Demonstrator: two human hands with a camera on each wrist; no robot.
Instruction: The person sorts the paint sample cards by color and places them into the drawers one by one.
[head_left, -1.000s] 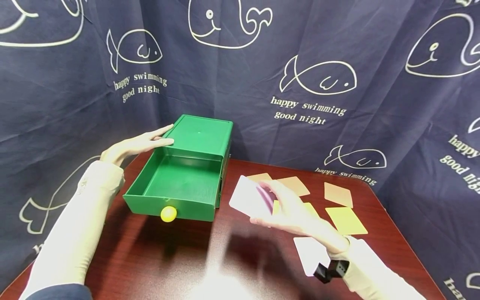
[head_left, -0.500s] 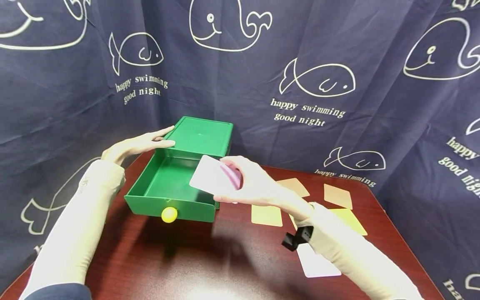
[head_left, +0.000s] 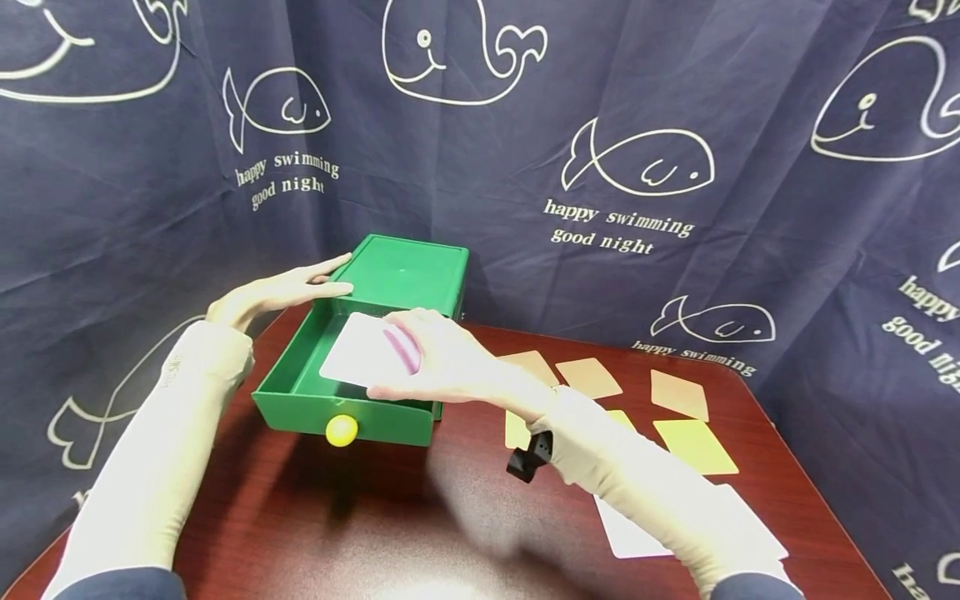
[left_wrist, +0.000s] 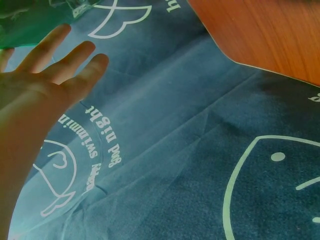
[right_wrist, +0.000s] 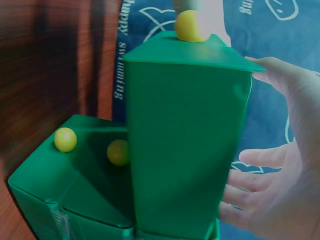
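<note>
Over the pulled-out top drawer (head_left: 279, 410) of a green cabinet, my right hand (head_left: 450, 358) pinches a white card (head_left: 352, 346) with rounded corners and a pink-purple strip near the fingers. The card is tilted above the drawer's inside. My left hand (head_left: 281, 292) rests its outstretched fingers on the left edge of the cabinet top (head_left: 401, 271). In the left wrist view its fingers (left_wrist: 77, 62) are spread and straight. The right wrist view has the right hand (right_wrist: 280, 185) partly behind the drawer's underside (right_wrist: 185, 140), which hides the card.
A yellow knob (head_left: 341, 430) sticks out from the drawer front. Lower green drawers (right_wrist: 42, 175) with yellow knobs are beneath. On the red-brown table (head_left: 360, 533) lie peach cards (head_left: 588, 379), yellow cards (head_left: 696, 446) and white cards (head_left: 630, 533), partly under the right arm. A fish-print curtain (head_left: 510, 167) surrounds it.
My right hand has carried the white card leftward from over the table to above the open drawer. The left hand has stayed on the cabinet top.
</note>
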